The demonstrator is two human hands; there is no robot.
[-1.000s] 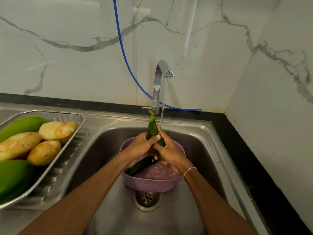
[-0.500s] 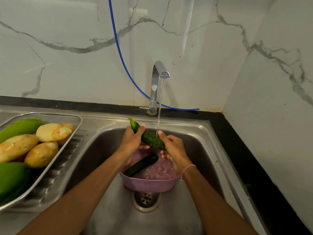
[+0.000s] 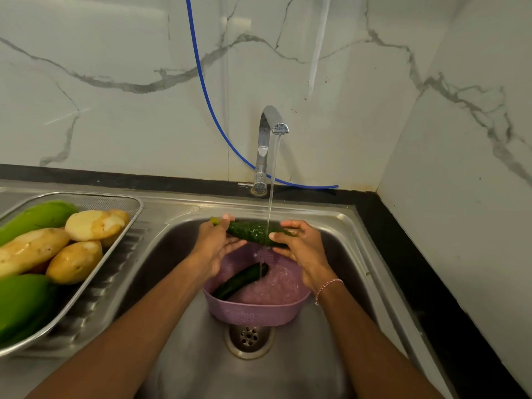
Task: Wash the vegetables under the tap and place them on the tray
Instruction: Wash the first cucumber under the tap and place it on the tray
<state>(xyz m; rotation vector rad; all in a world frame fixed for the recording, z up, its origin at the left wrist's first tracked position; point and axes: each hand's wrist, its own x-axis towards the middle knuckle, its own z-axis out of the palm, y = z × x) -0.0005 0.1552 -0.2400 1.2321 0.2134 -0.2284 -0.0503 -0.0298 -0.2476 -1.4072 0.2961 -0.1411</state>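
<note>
A dark green cucumber [image 3: 253,232] lies level under the running tap [image 3: 269,131], the stream hitting its right half. My left hand [image 3: 214,244] grips its left end and my right hand [image 3: 299,243] holds its right end between thumb and fingers. Below them a pink perforated basket [image 3: 256,313] stands in the sink, with a second dark cucumber [image 3: 243,280] lying inside in pooled water. At the left a metal mesh tray [image 3: 115,254] carries several yellow potatoes [image 3: 74,262] and green papaya-like vegetables [image 3: 23,302].
The steel sink [image 3: 354,249] has its drain [image 3: 249,338] just in front of the basket. A blue hose [image 3: 207,93] hangs down the marble wall behind the tap. Black counter edging runs along the back and right, where a marble side wall stands close.
The cucumber went from upright between both hands to lying level under the stream. My hands moved apart to its two ends.
</note>
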